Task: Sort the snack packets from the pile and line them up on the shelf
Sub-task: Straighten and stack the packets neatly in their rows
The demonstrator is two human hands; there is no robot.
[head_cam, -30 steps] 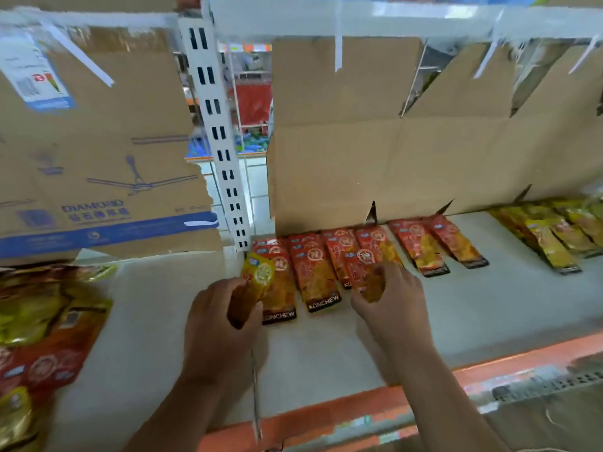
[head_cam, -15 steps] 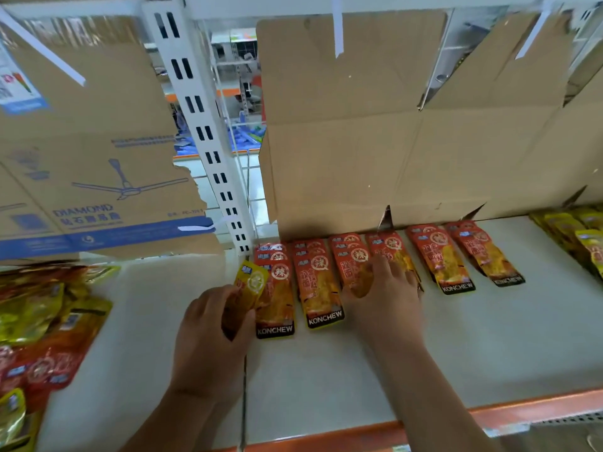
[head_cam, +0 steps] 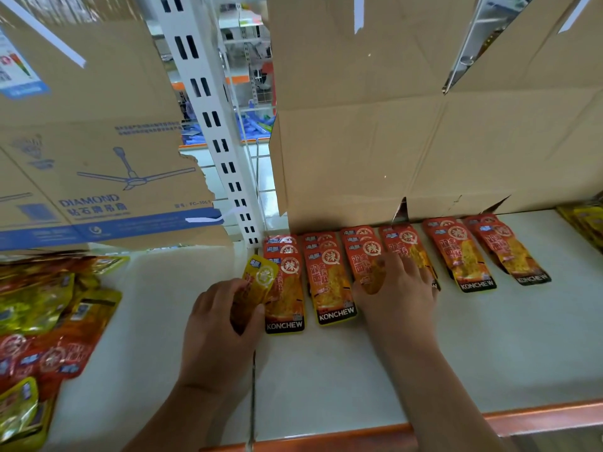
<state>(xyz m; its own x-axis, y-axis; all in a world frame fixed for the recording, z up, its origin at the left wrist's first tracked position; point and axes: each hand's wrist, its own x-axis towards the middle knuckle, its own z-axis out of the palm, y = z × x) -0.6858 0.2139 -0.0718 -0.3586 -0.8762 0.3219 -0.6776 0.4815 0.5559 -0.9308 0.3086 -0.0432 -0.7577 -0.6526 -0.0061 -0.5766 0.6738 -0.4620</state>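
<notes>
A row of red KONCHEW snack packets [head_cam: 329,282] lies in overlapping stacks along the back of the white shelf [head_cam: 326,370]. My left hand [head_cam: 218,334] grips a yellow packet [head_cam: 261,278] just left of the first red stack. My right hand [head_cam: 398,291] lies flat with spread fingers on the third and fourth red stacks, hiding their lower ends. A mixed pile of red and yellow packets [head_cam: 49,321] lies at the far left. More yellow packets [head_cam: 584,220] are lined up at the right edge.
Brown cardboard sheets [head_cam: 391,141] stand behind the row. A white slotted upright [head_cam: 212,125] divides the two bays, with a fan carton [head_cam: 98,174] to its left. The shelf's orange front lip [head_cam: 538,415] runs below my right arm.
My right hand has carried a red packet forward and now lies flat on the red stacks. The left hand still holds the yellow packet. The view has moved closer.
</notes>
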